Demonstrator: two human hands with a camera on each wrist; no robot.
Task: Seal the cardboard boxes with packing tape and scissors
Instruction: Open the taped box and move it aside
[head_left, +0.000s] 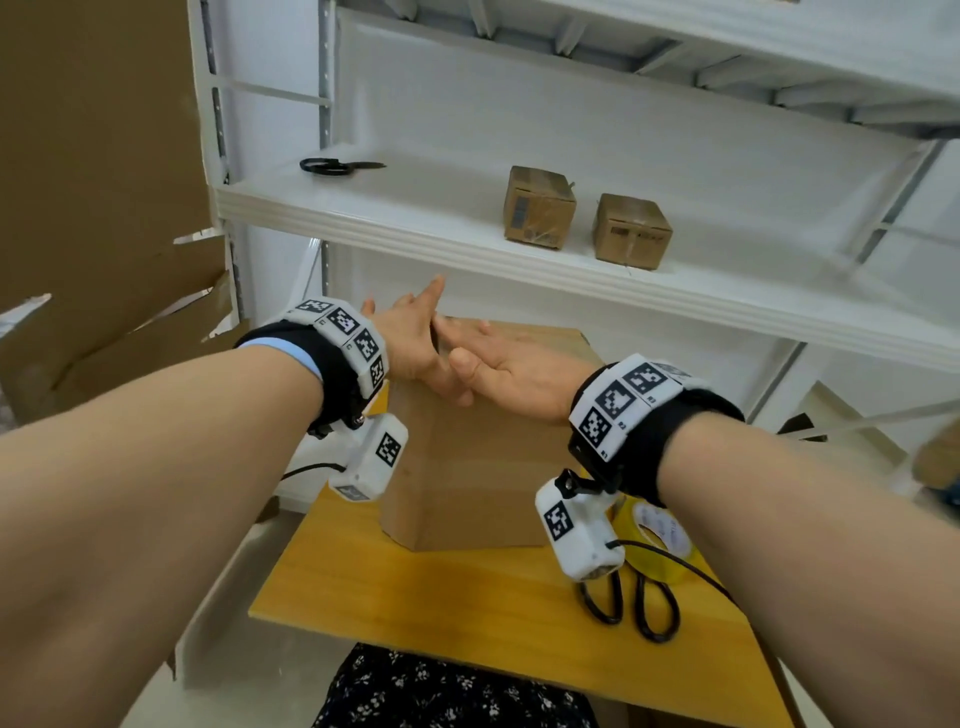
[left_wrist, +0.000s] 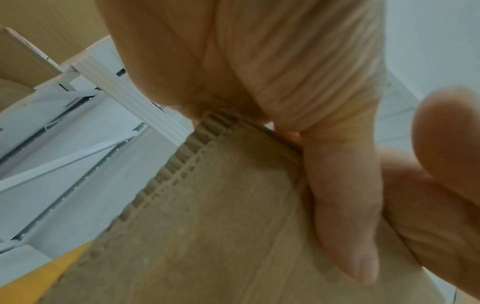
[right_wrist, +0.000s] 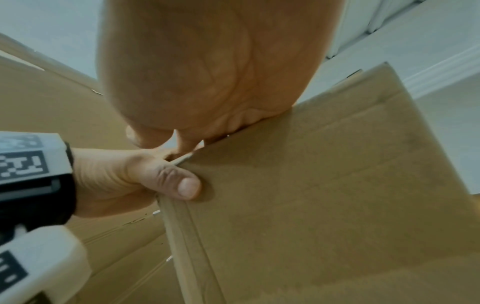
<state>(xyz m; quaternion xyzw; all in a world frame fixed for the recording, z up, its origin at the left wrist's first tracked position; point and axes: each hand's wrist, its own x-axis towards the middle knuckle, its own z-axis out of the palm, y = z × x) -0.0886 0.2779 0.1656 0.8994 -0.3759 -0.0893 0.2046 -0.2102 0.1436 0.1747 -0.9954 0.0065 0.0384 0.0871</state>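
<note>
A plain cardboard box (head_left: 467, 467) stands on the yellow wooden table (head_left: 415, 597). Both hands lie on its top. My left hand (head_left: 413, 338) stretches straight fingers over the top's far left part, and its thumb (right_wrist: 184, 184) presses the box's side (right_wrist: 324, 185) just under the top edge. My right hand (head_left: 501, 361) rests flat on the top, fingers pointing left toward the left hand. A roll of clear packing tape (head_left: 662, 525) and black-handled scissors (head_left: 652, 608) lie on the table at the right, partly hidden by the right wrist camera. Neither hand touches them.
A white shelf (head_left: 467, 244) runs just behind and above the box, carrying two small taped cardboard boxes (head_left: 540, 210) (head_left: 631, 231) and a second pair of black scissors (head_left: 335, 166). Large flattened cardboard (head_left: 93, 208) leans at the left. The table's front edge is near my body.
</note>
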